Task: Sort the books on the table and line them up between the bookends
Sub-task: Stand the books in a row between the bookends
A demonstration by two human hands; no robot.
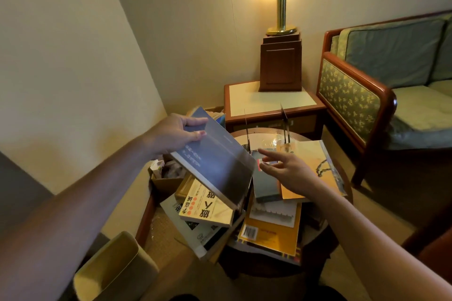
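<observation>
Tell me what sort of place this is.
Probably a living room or hotel lounge: a cushioned sofa, a lit brass lamp on a side table, a round table piled with books.

The yellow paperback [208,208] in the pile carried large black Chinese characters, upside down to the camera. One of them read 人; the others were too blurred to make out. Beside them ran a column of smaller characters and a row of orange-red dots, not legible. The blue-grey book [215,164] tilted above it bore two short lines of pale print near its lower left edge, too smeared to read. A white barcode label [249,232] stood on the orange book [276,239], its digits too small. The white book [203,239] under the paperback showed dark print, unreadable.
</observation>
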